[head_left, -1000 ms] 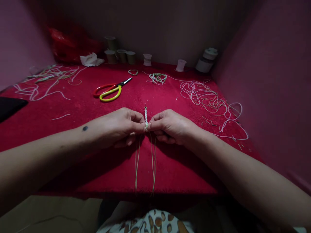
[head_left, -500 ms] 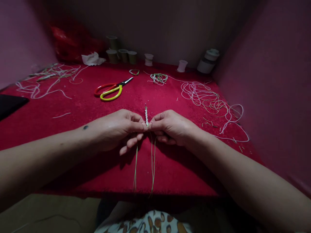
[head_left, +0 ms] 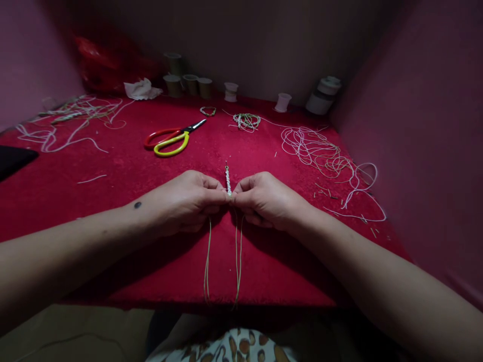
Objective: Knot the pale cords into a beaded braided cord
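A short white braided cord strip (head_left: 228, 178) lies upright in the middle of the red cloth, its top end at a small pin. At its lower end my left hand (head_left: 194, 201) pinches cord between thumb and forefinger, the other fingers curled under. My right hand (head_left: 264, 198) pinches at the same spot from the other side, fingertips nearly meeting the left ones. Thin green cords (head_left: 238, 256) hang down below the hands toward the table's front edge. The exact strand in each pinch is hidden by the fingertips.
Scissors (head_left: 171, 144) with red and yellow handles lie behind my left hand. Tangled cord (head_left: 313, 151) and clippings spread at right; more tangled cord (head_left: 81, 118) lies at left. Spools (head_left: 205, 88), a white jar (head_left: 323, 95) and crumpled tissue (head_left: 142, 89) stand along the back.
The lower fingers of my left hand, loosely extended before, are now curled in. The hanging cords on the left have shifted slightly left. Both hands stay at the strip's lower end.
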Action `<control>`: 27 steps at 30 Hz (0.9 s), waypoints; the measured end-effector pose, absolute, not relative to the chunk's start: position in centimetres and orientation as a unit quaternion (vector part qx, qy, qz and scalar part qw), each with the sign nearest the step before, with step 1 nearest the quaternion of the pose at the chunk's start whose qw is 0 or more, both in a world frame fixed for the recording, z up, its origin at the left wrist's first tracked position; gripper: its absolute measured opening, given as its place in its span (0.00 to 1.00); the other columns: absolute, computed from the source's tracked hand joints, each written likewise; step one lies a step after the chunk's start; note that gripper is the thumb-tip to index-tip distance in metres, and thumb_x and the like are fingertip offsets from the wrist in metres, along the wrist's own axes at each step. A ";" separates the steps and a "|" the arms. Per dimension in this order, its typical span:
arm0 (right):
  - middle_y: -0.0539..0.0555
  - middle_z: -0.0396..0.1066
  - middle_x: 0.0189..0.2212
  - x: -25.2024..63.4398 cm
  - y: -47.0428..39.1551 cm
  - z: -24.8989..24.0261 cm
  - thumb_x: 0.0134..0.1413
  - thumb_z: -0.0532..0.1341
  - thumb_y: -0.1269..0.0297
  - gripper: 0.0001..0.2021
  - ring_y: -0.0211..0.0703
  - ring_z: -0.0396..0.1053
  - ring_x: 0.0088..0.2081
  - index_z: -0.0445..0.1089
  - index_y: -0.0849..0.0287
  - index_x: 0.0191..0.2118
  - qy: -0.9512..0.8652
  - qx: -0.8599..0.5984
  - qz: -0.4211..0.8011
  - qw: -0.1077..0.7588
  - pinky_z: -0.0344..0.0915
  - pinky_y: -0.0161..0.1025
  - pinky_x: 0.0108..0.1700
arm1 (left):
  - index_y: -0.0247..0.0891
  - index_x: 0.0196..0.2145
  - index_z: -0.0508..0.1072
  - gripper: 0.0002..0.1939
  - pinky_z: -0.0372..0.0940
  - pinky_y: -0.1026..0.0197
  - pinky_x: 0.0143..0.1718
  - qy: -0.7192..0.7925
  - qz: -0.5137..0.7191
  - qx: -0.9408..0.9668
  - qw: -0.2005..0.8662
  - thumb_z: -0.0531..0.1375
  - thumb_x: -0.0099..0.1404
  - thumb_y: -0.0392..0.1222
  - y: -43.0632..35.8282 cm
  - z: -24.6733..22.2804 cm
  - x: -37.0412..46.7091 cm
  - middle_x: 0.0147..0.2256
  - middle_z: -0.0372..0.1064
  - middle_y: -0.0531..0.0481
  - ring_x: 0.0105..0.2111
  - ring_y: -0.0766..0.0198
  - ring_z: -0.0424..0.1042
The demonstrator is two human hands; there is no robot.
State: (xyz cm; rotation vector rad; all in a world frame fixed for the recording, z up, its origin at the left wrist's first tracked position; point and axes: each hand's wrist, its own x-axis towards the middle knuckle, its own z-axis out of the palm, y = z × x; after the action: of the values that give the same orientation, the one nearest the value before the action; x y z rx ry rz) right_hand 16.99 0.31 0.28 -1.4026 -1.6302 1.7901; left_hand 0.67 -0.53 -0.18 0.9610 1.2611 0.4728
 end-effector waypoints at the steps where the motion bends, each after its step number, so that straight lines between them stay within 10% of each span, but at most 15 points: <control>1: 0.43 0.52 0.08 17.0 0.3 0.3 0.50 0.57 0.72 0.11 0.30 0.48 0.10 0.57 0.58 0.20 -0.587 -0.500 0.614 0.165 0.43 0.30 0.12 | 0.40 0.19 0.60 0.14 0.39 0.69 0.10 0.562 0.214 0.436 0.670 0.63 0.53 0.41 -0.5 -0.4 0.6 0.12 0.49 0.60 0.09 0.76 0.45; 14: 0.57 0.70 0.22 16.2 -5.2 1.6 0.50 0.56 0.71 0.08 0.36 0.58 0.19 0.72 0.64 0.32 -0.888 -0.404 0.219 0.040 0.46 0.36 0.22 | 0.36 0.16 0.67 0.11 0.43 0.71 0.08 0.579 0.216 0.430 0.658 0.58 0.54 0.34 -0.9 1.0 1.8 0.10 0.58 0.54 0.08 0.75 0.50; 21: 0.49 0.71 0.22 16.6 -6.6 4.7 0.53 0.62 0.66 0.07 0.32 0.60 0.19 0.70 0.60 0.26 -0.916 -0.158 0.349 -0.118 0.52 0.32 0.22 | 0.37 0.18 0.65 0.12 0.45 0.71 0.06 0.581 0.234 0.399 0.670 0.56 0.59 0.32 -1.2 1.0 2.0 0.12 0.58 0.55 0.08 0.75 0.48; 27: 0.50 0.66 0.18 17.6 -2.5 3.0 0.57 0.54 0.71 0.08 0.33 0.61 0.16 0.66 0.61 0.28 -0.712 -0.494 0.453 0.209 0.56 0.30 0.18 | 0.37 0.19 0.65 0.13 0.46 0.71 0.06 0.554 0.252 0.394 0.689 0.55 0.59 0.31 -1.1 0.7 1.6 0.12 0.55 0.57 0.08 0.75 0.47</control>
State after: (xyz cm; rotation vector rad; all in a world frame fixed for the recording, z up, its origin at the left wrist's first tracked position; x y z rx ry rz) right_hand 17.57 -2.51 2.99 -1.3732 -1.9804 1.2607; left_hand 1.61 -1.13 0.70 0.8807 1.2388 0.5646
